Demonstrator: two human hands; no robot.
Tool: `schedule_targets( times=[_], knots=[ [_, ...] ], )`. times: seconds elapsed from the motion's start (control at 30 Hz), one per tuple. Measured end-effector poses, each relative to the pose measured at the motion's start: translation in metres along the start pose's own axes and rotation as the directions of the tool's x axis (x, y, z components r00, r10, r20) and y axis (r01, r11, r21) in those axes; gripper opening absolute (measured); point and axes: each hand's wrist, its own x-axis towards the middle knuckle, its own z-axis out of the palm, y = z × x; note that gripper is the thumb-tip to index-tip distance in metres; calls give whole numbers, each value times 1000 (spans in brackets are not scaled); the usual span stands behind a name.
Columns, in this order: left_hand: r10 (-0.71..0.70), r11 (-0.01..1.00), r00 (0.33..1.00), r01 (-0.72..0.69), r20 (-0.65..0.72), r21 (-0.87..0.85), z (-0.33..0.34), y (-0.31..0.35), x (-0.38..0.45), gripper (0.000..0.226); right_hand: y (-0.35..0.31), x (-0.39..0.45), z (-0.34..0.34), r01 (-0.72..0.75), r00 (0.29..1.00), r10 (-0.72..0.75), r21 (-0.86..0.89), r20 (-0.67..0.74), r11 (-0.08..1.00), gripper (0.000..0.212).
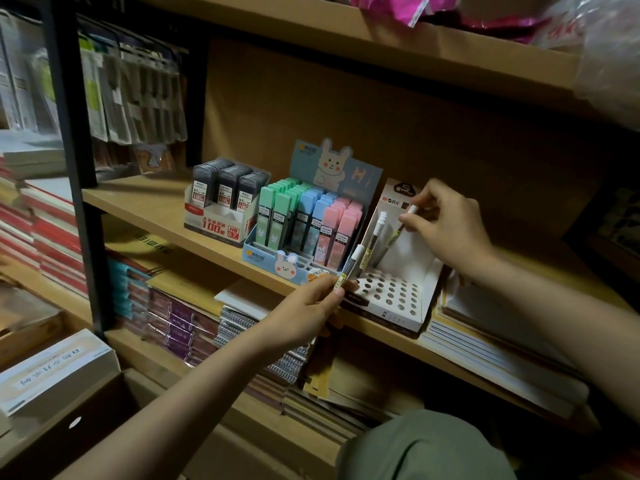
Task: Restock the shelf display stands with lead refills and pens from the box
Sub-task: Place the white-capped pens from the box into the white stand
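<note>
A pen point(397, 233) pinched by the right hand point(446, 226) is held slanted over the white perforated stand point(398, 292) on the shelf point(145, 206); a hole could be missed, or the one pen point(375, 237) already standing there knocked over. More pens point(349, 268) are gripped in the left hand point(304, 313). The rabbit-printed stand point(311, 230) beside it is packed with pastel lead cases, the grey stand point(221, 206) with dark ones.

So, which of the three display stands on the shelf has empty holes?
The white pen stand on the right, below the right hand; the other two hold refill cases.
</note>
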Motion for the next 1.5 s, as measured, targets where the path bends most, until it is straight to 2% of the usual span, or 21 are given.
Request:
schedule_targets(
  times=[0.13, 0.3, 0.4, 0.5, 0.63, 0.8, 0.87, 0.93, 0.97, 1.07, 1.17, 1.23, 1.27, 1.3, 1.37, 1.43, 1.5],
  knots=[
    [-6, 1000, 1000, 6, -9, -8, 0, 1, -1, 29, 0, 6, 0, -25, 1000, 25, -13, 19, 1000, 19],
    [-20, 1000, 1000, 20, 2, -20, 0, 2, -2, 29, -2, 13, 8, -70, 995, 64, -79, -73, 994, 19],
    [-8, 999, 1000, 8, 8, -34, 1, 2, -2, 30, 0, 8, 14, -35, 999, 35, -44, -12, 998, 19],
    [-6, 999, 1000, 6, 2, -47, 1, 2, -1, 29, 1, 3, 16, -12, 999, 11, -16, -43, 1000, 15],
    [-10, 999, 1000, 10, -1, -47, 1, 1, -1, 28, -2, -4, 25, 32, 997, -40, -124, -63, 992, 10],
    [16, 999, 999, -17, -36, -41, 3, 3, -3, 26, -8, -10, 23, -31, 999, 24, -160, -48, 987, 22],
    [46, 995, 997, -51, -63, -84, 5, 4, -3, 23, -16, -16, 16, -7, 999, 1, -108, -52, 994, 32],
    [83, 980, 994, -94, -65, -178, 7, 8, -4, 22, -30, -29, 10, 50, 998, -49, 64, -26, 997, 29],
    [97, 971, 993, -109, -67, -211, 8, 9, -5, 23, -37, -37, 10, 58, 997, -64, 143, 37, 988, 25],
    [107, 959, 993, -118, -58, -259, 13, 11, -4, 24, -49, -55, 18, 1, 978, -61, 288, 199, 958, 27],
    [111, 958, 993, -116, -33, -263, 18, 13, -5, 24, -52, -58, 25, -53, 986, -9, 370, 164, 928, 28],
    [149, 984, 985, -156, -86, -90, 17, 13, -5, 25, -51, -52, 20, -77, 986, 9, 407, 165, 910, 27],
    [200, 978, 972, -190, -122, 91, 16, 10, -4, 30, -48, -47, 14, -83, 987, 18, 421, 157, 903, 27],
    [265, 930, 954, -215, -138, 298, 15, 6, -3, 37, -43, -39, 6, -84, 990, 28, 430, 136, 899, 28],
    [383, 692, 920, -230, -78, 684, 12, -2, -3, 54, -32, -24, -13, -70, 997, 45, 398, 70, 915, 30],
    [362, 455, 932, -207, 32, 866, 14, -13, -1, 62, -20, -14, -25, -45, 999, 43, 273, 12, 961, 31],
    [280, 399, 958, -171, 58, 901, 18, -27, 0, 62, -12, -12, -24, -18, 999, 24, 159, -35, 987, 30]
  ],
)
